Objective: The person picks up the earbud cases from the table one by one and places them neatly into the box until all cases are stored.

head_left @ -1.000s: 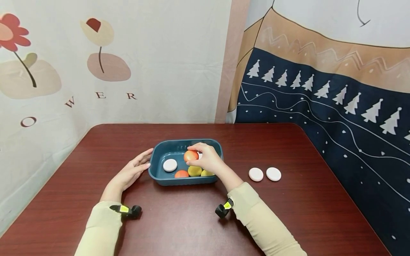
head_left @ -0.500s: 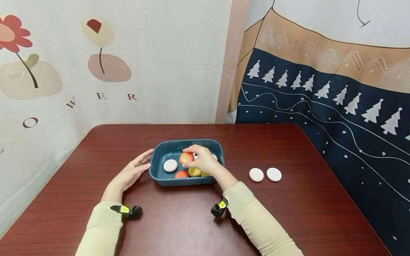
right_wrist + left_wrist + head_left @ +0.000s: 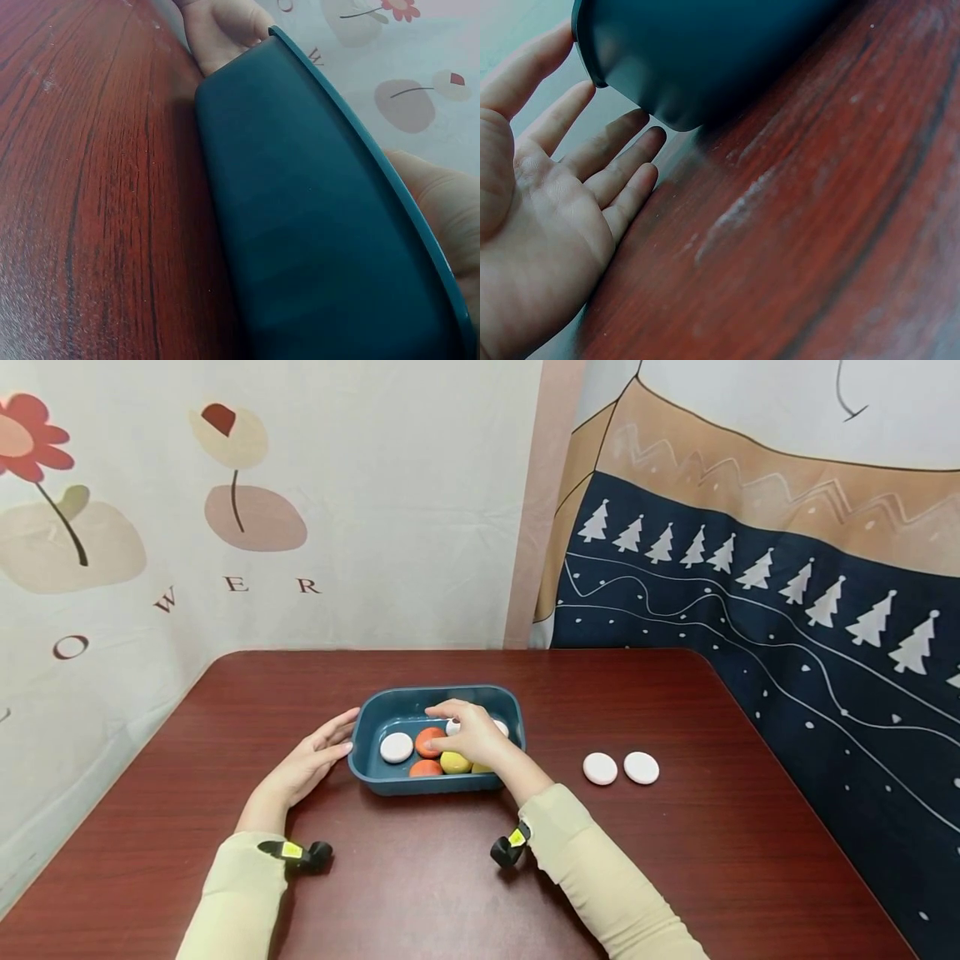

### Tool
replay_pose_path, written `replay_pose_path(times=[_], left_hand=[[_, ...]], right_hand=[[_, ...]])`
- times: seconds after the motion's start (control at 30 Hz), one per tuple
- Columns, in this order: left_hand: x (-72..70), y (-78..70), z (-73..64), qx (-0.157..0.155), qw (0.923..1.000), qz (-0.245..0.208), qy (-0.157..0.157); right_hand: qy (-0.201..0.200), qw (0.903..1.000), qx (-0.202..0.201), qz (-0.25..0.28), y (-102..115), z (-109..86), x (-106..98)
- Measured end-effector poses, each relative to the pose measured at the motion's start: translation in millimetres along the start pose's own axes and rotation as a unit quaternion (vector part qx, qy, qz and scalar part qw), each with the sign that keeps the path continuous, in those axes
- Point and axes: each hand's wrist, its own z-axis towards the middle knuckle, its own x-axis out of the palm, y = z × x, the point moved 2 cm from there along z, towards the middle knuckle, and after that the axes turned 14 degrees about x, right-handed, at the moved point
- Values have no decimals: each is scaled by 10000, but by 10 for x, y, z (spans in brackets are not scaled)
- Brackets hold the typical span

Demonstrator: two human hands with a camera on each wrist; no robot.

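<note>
A dark blue plastic box (image 3: 442, 786) stands on the table. My left hand (image 3: 309, 763) touches its left end with straightened fingers, and the left wrist view shows the palm facing the box wall (image 3: 697, 60). Inside the box my right hand (image 3: 476, 737) is spread, its thumb over an orange disc (image 3: 424, 738) on the bottom and its index finger apart from it. Around it lie another orange disc (image 3: 425, 768), a yellow disc (image 3: 454, 763) and a white disc (image 3: 396, 747). More white and yellow pieces are partly hidden by the right hand.
Two white discs (image 3: 600, 769) lie side by side on the table to the right of the box. The reddish-brown wooden table (image 3: 420, 877) has a patterned cloth (image 3: 390, 527) hanging behind it and a dark blue one (image 3: 675, 577) at the right.
My right hand has moved left within the box and lowered the orange disc to the bottom, its fingers now parted. My left hand has stayed at the box's end.
</note>
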Motion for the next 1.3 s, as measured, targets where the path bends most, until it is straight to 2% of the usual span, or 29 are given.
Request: replay_pose_path(times=[0.6,0.87,1.3], left_hand=[[3,-5,5,-65,9999,85,-42],[21,-8,-3,50,10000,-79,-4],[26,-28,-13,69,9999,-96,12]], right_hand=[[6,10000,-28,79,-12,-94,-94],[-125,9994,-145,283,-15,-187,-125],[-552,9956,-620,432,-50,-364,-231]])
